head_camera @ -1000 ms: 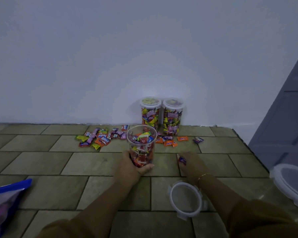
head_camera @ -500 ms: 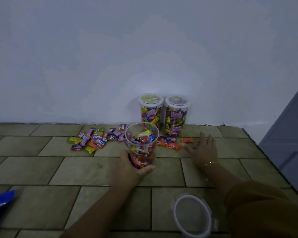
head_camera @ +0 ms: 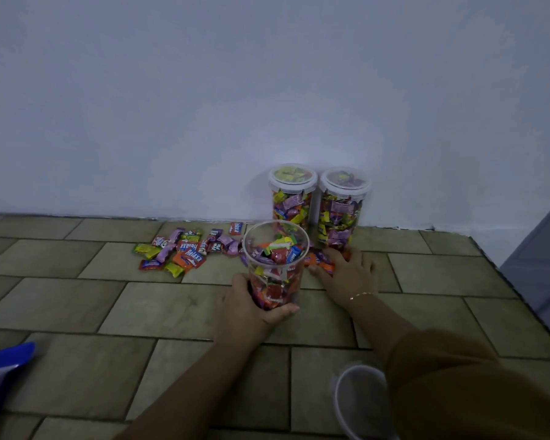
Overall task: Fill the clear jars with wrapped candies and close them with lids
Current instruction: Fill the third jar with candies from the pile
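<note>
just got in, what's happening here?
A person is filling an open jar with wrapped candies on a tiled floor. The left hand grips the jar near its base; it is partly full. The right hand rests on a few loose candies beside it. Two filled, lidded jars stand against the wall, a spare lid lies nearer, and a candy pile remains.

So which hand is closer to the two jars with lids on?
The right hand. It rests on candies just in front of the lidded jars; the left hand grips the open jar, farther back.
</note>
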The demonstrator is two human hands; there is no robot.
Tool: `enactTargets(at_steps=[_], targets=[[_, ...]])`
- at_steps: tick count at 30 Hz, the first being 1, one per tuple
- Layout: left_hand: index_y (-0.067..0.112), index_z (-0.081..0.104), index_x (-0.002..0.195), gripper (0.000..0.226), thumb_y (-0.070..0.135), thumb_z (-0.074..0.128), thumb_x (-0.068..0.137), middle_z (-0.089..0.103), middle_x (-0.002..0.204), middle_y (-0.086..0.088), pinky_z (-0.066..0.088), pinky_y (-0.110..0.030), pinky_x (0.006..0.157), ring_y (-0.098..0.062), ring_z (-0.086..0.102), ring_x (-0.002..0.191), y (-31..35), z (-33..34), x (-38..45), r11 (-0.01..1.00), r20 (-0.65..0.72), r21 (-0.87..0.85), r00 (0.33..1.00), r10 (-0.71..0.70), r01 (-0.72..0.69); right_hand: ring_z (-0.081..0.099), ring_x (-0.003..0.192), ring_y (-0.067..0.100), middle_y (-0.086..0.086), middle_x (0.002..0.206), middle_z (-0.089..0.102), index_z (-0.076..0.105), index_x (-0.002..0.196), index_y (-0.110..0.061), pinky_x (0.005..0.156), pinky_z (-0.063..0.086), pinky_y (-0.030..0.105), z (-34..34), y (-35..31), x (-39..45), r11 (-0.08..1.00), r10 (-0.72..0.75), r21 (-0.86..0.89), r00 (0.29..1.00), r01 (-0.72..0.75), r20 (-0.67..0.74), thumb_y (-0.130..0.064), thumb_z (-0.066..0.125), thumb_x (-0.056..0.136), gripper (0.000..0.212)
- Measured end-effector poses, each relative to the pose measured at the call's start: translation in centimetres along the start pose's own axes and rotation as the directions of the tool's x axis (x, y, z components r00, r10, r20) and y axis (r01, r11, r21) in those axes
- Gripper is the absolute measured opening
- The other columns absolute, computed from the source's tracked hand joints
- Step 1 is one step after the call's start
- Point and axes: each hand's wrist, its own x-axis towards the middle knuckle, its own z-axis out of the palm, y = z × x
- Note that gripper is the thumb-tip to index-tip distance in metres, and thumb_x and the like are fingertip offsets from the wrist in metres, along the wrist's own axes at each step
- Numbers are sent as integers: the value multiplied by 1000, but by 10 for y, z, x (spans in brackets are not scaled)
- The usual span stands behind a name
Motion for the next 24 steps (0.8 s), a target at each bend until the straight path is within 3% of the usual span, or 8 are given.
enactTargets(at_steps=[4,7,14,17,19,20,22,24], targets=[[36,35,104,93,87,66,32,58,113,8,51,-44,86,-17,55,107,3,-2,0,1000,3,-16,1000,2,-2,43,117,30,13,125,49,51,122,-22,95,36,36,1,-3,-15,999,-17,24,990,21,-143,-53,44,91,44],[32,36,106,93,81,72,35,57,111,9,52,-40,87,-15,56,104,7,-6,-2,998,35,-60,999,-5,7,47,111,32,17,120,51,54,116,-8,89,38,35,1,-2,-28,993,-81,73,985,92,-153,-34,48,94,34],[24,35,109,77,47,86,56,49,106,12,43,-25,78,-10,51,99,16,-14,-16,993,89,-119,996,13,-3,55,102,36,18,117,50,52,116,-6,77,44,36,-11,7,-65,993,-115,20,992,116,-59,-23,40,98,28],[24,38,109,79,50,86,52,52,104,13,44,-27,80,-11,53,101,15,-17,-34,991,88,-134,996,4,7,57,96,34,18,107,59,59,107,-3,76,42,32,-24,9,-74,964,-17,265,999,28,-42,-19,50,93,23],[21,42,117,86,53,86,50,56,112,9,44,-27,82,-9,52,101,13,-17,-42,994,84,-108,996,-5,14,53,71,24,13,80,60,61,82,-6,67,39,26,-38,3,-81,841,86,540,992,-25,-88,-14,56,88,12],[18,42,121,91,55,85,50,56,117,7,43,-27,83,-10,52,102,13,-18,-47,996,82,-85,997,-6,13,45,61,17,7,67,54,56,70,-10,61,38,23,-47,-3,-85,751,140,659,984,-34,-108,-13,57,87,18],[17,42,124,94,57,84,50,56,124,4,43,-25,83,-11,53,104,14,-18,-57,998,80,-53,997,-10,14,39,56,12,0,60,47,51,64,-18,55,37,22,-67,-17,-91,542,214,840,971,-28,-106,-17,59,87,25],[18,44,120,89,56,85,50,57,121,4,43,-24,80,-9,53,99,14,-16,-67,999,73,-41,997,-14,17,42,57,15,1,65,53,57,67,-21,60,40,30,-87,-32,-96,324,242,946,967,-2,-80,-25,64,85,20]])
